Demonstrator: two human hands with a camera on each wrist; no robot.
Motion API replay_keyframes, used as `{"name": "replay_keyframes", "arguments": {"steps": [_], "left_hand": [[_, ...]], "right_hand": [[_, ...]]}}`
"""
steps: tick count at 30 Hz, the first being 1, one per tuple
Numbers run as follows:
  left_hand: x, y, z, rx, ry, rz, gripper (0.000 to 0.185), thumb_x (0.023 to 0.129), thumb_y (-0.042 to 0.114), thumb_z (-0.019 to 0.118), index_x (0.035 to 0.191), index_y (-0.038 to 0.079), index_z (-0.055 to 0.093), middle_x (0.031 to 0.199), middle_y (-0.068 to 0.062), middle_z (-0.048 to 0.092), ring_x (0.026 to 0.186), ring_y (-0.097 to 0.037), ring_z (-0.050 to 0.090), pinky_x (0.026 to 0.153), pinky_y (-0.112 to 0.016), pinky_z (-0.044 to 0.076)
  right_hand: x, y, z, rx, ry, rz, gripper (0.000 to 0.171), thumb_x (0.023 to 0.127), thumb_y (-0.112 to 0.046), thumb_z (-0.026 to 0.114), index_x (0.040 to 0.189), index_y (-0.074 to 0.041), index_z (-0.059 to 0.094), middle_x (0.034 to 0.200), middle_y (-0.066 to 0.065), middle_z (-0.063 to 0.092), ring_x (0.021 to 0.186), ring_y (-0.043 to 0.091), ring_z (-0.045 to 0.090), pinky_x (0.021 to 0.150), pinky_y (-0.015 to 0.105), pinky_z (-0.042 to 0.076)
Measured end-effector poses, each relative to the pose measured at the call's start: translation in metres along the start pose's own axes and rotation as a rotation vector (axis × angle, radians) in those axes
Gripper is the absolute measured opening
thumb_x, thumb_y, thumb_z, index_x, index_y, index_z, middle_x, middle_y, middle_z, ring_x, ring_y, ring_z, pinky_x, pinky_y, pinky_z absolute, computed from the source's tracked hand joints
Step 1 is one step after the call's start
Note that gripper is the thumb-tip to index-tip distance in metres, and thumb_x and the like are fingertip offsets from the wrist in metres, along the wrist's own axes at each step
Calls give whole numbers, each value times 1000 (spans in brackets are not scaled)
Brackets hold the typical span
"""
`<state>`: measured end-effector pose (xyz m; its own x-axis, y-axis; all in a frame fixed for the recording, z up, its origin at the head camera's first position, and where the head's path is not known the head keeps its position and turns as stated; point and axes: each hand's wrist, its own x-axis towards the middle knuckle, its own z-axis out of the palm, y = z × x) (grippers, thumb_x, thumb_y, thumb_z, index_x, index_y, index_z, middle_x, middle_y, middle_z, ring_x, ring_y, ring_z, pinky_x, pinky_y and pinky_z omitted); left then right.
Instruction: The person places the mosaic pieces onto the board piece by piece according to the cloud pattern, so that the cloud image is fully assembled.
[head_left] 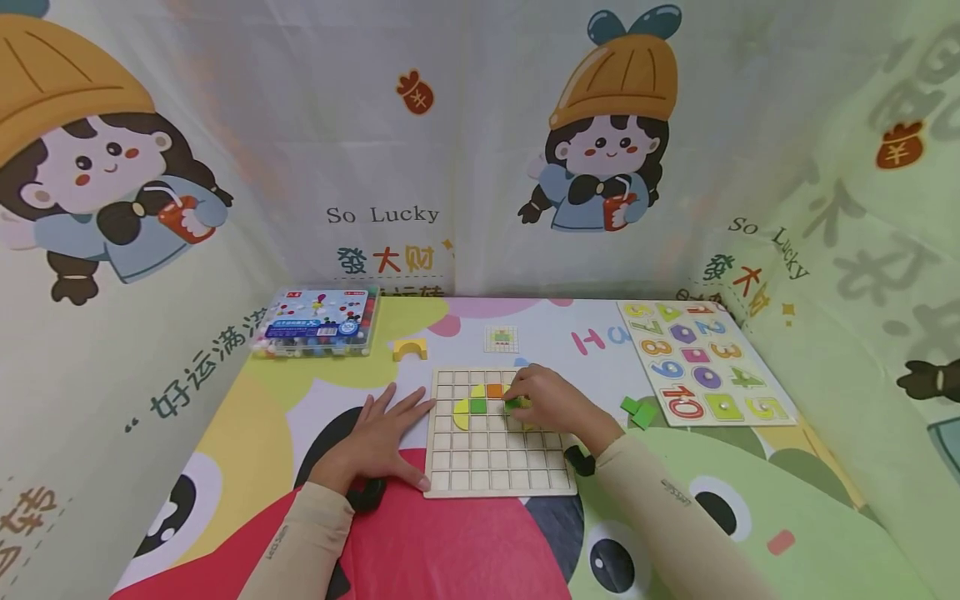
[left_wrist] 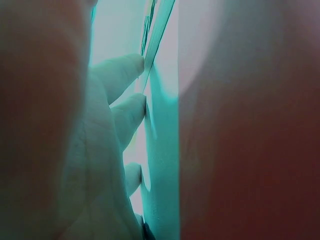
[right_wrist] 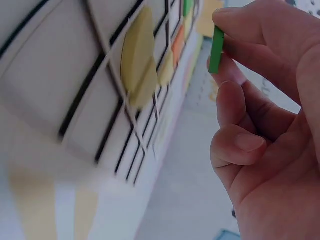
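Note:
A wooden grid board (head_left: 491, 462) lies on the patterned tabletop. My left hand (head_left: 381, 442) is spread along its left side, with the thumb at the near corner; the left wrist view shows its fingertips (left_wrist: 131, 67) by the board's edge. Between thumb and finger, my right hand (head_left: 551, 400) pinches a thin green tile (right_wrist: 216, 50), held over the upper right part of the grid. An orange tile (head_left: 495, 391), a green square tile (head_left: 478, 406) and yellow curved pieces (head_left: 461, 415) sit in the grid. Other yellow pieces (right_wrist: 137, 55) are partly hidden by the right hand in the head view.
Loose green tiles (head_left: 641, 412) lie right of the board, beside a number-and-shape puzzle board (head_left: 750, 367). Behind the grid are a small pattern card (head_left: 501, 339) and a yellow arch block (head_left: 410, 348). A clear box of colourful pieces (head_left: 318, 323) stands back left.

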<state>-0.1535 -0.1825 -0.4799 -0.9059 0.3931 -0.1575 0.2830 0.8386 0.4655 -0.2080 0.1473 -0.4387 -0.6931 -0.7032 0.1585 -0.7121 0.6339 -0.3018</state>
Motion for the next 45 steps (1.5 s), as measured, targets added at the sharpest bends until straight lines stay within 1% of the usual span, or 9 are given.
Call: {"name": "replay_keyframes", "arguments": {"steps": [5,10,18,24,28,33,36,39,45], "left_hand": [[0,1,0,2,-2,0,126,58,66,95,165,33,38,178,2,23,165,-45,-1,129,-72,-1],[1,1,0,-2,-5,-5,126,58,65,96,165,33,38,178,2,23,165,-45,-1,129,-71,-1],[-1,2,-3,6,-3,-5,126,58,64,96,165,32,38,178,1,23,165,-45,0,129,-72,-1],[-2,3,-3,-3,-6,-8,125,58,62,96,165,31,38,178,1,23,165,-46,0,129,-71,-1],[-2,3,-4,0,-2,-6,125,59,62,96,165,31,38,178,1,23,165,-46,0,129,-72,-1],[-2,3,-3,-5,-1,-9,125,59,62,96,165,31,38,178,1,23,165,-46,0,129,-71,-1],[-2,2,-3,-7,0,-12,126,58,62,96,165,32,38,178,1,23,165,-45,0,129,-71,-2],[-2,2,-2,-7,4,-12,126,58,62,96,165,32,38,178,1,23,165,-45,0,129,-71,-2],[-1,0,-1,-1,5,-3,126,58,64,96,165,32,38,178,1,23,165,-45,0,129,-72,-2]], "right_hand": [[17,-3,10,-4,-43,-27,12,92,-13,82,103,-10,85,102,3,78,97,19,67,86,33,59],[24,-6,16,-14,-57,-27,9,93,-10,81,101,-8,85,101,4,78,99,21,69,89,35,60],[28,-13,19,-14,-80,47,11,93,-11,81,103,-9,85,105,4,76,104,22,66,93,38,59],[26,-13,24,-12,-75,65,12,93,-12,83,105,-11,85,108,3,73,105,20,64,91,35,59],[23,-12,25,2,-61,73,15,92,-11,83,107,-10,85,105,3,69,103,20,62,87,32,58],[23,-13,23,6,-92,98,20,94,-13,82,113,-11,84,102,2,69,99,17,61,84,30,57],[22,-13,20,-18,-119,80,21,94,-15,82,115,-12,84,103,1,73,99,16,62,88,32,57],[19,-11,16,17,-126,76,22,94,-14,81,116,-11,83,108,2,78,102,17,66,93,36,58],[-2,-8,11,137,-116,174,25,97,-19,78,121,-12,81,120,3,79,115,21,69,105,43,56]]}}
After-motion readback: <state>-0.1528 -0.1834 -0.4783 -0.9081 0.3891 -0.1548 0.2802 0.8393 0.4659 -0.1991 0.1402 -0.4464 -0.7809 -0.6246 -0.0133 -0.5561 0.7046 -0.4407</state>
